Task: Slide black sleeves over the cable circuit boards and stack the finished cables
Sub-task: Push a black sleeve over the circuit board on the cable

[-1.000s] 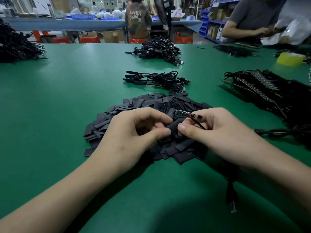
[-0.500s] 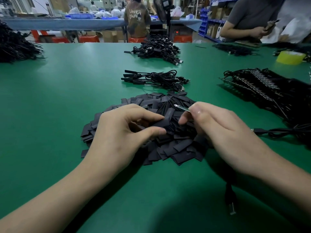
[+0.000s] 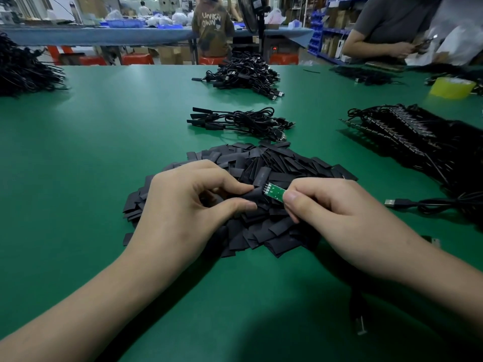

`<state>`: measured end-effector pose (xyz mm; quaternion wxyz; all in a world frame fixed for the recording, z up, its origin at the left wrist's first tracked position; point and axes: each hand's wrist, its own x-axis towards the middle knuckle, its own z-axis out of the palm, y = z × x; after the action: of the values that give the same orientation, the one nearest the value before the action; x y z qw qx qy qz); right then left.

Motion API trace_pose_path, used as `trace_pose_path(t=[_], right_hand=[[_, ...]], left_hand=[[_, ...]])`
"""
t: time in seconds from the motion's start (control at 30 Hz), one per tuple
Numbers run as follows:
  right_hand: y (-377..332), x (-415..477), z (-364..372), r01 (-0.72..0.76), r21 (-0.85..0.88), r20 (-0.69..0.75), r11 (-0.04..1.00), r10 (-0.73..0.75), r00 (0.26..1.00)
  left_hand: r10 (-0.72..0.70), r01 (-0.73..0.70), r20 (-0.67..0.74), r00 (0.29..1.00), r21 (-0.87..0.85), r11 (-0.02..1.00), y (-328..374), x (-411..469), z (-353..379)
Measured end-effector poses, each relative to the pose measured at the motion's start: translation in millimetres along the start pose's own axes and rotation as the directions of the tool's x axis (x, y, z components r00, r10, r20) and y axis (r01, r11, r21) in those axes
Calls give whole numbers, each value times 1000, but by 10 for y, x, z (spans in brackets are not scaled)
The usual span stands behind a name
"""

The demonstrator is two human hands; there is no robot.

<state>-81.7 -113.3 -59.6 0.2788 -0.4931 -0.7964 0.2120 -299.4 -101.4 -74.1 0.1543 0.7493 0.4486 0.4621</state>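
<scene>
A heap of flat black sleeves (image 3: 264,163) lies on the green table (image 3: 104,158) in front of me. My left hand (image 3: 183,207) pinches one black sleeve (image 3: 251,198) between thumb and forefinger just above the heap. My right hand (image 3: 337,215) grips a small green circuit board (image 3: 275,193), whose left end meets the sleeve's mouth. The board's cable runs under my right wrist to a plug (image 3: 360,326) near the table's front. A small stack of sleeved cables (image 3: 235,121) lies behind the heap.
A bigger cable bundle (image 3: 245,74) sits farther back. A row of unsleeved cables (image 3: 407,137) spreads at the right, with a loose USB plug (image 3: 392,203) beside it. More cables (image 3: 23,71) lie far left. A yellow tape roll (image 3: 452,87) and a seated person (image 3: 392,24) are at far right.
The board has turned so its green face now shows, and its end has come up against the sleeve held by my left hand. Both hands stayed over the heap.
</scene>
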Motion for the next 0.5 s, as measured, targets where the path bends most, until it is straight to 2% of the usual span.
trace_pose_path(t=[0.23, 0.5], right_hand=[[-42, -9, 0, -20, -41, 32, 999, 21, 999], [-49, -22, 19, -16, -89, 95, 996, 24, 995]], left_hand=[[70, -70, -6, 997, 106, 992, 15, -13, -27], [347, -369, 129, 929, 245, 896, -20, -20, -16]])
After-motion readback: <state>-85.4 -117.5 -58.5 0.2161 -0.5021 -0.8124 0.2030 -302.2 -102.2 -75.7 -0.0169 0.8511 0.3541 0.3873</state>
